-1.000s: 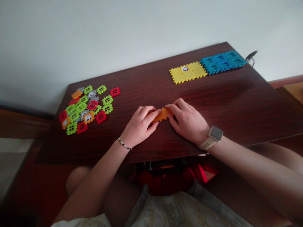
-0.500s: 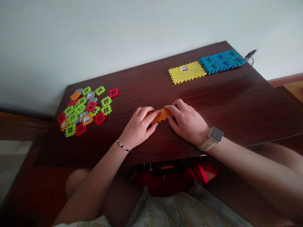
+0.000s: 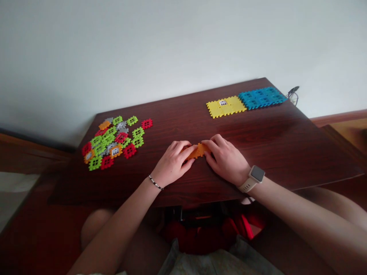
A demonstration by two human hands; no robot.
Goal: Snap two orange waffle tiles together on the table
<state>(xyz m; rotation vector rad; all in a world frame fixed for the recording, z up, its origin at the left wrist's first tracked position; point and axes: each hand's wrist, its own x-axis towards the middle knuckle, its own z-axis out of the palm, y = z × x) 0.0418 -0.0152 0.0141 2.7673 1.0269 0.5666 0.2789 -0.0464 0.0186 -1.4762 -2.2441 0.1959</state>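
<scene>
Two orange interlocking tiles [image 3: 198,151] lie edge to edge on the dark wooden table, partly covered by my fingers. My left hand [image 3: 174,160] is closed on the left tile, thumb at its near side and fingers over its far side. From the right, my right hand [image 3: 226,158] grips the other tile between thumb and fingers. The toothed edges meet in the gap between my hands; whether they are fully locked I cannot tell.
A heap of loose green, red, grey and orange tiles [image 3: 110,141] lies at the table's left. Toward the back right, a joined yellow panel [image 3: 229,107] with a white window touches a blue panel [image 3: 262,98]. A cable [image 3: 293,93] pokes up behind the right edge.
The camera view has tilted up, so the table and panels sit lower in the picture. Both hands keep their hold on the orange tiles, with little visible movement.
</scene>
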